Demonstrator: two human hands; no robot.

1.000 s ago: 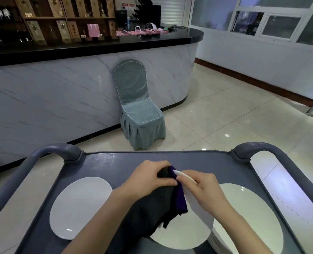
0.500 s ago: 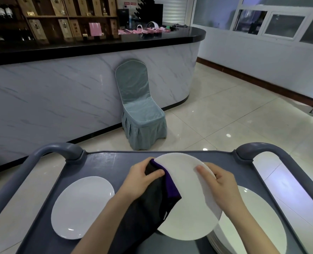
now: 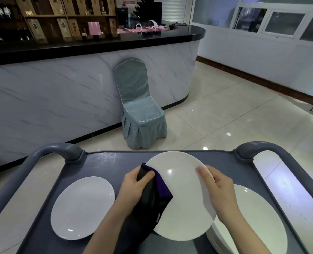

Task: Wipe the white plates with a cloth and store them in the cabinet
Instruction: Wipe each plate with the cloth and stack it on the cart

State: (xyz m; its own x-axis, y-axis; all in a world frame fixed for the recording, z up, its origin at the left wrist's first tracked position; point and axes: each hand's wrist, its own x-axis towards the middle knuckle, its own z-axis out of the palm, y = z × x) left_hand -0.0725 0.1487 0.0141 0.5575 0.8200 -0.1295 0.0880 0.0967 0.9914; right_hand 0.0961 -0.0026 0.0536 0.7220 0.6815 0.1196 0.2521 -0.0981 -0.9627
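Cart tray holds a plate stack; right grip pinches raised plate, left grip clutches cloth.

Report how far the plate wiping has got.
Possibly done: a single plate lies alone on the left of the cart; whether it was wiped I cannot tell. In hand: the right hand grips the held plate by its rim while the left hand holds the dark cloth against its face. Left: the stack of plates at right, and storing; no cabinet is in view.
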